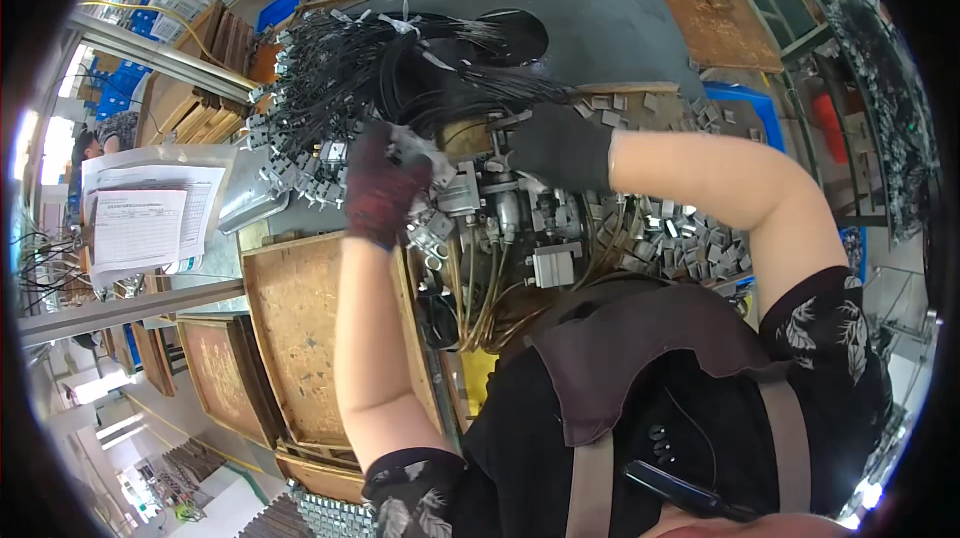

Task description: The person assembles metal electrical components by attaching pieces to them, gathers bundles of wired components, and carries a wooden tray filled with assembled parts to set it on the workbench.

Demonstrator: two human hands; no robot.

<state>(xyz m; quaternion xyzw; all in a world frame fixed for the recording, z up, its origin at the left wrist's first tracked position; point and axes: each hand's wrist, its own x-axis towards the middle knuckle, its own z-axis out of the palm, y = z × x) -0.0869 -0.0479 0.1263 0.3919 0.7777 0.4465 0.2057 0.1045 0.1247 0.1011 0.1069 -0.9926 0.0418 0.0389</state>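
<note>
My left hand (pixel 380 188), in a dark red work glove, is curled at the left side of a metal fixture (pixel 505 203) with cylinders and hoses. Whatever its fingers hold is too small and blurred to name. Reaching in from the right, my right hand (pixel 562 146) wears a black glove; its fingers are bent together at the upper part of the fixture, and what lies between them is hidden. Just beyond both hands lies a large bundle of black cables (pixel 420 68) with silver metal ends. Brass-coloured hoses (pixel 490 283) run down from the fixture toward me.
Small metal blocks (pixel 690 243) are heaped right of the fixture. Wooden trays (pixel 325 328) stand by my left forearm. Paper sheets (pixel 140 223) hang at the left beside a metal rail (pixel 140 310). A blue bin edge (pixel 750 113) and a wooden board (pixel 715 23) are far right.
</note>
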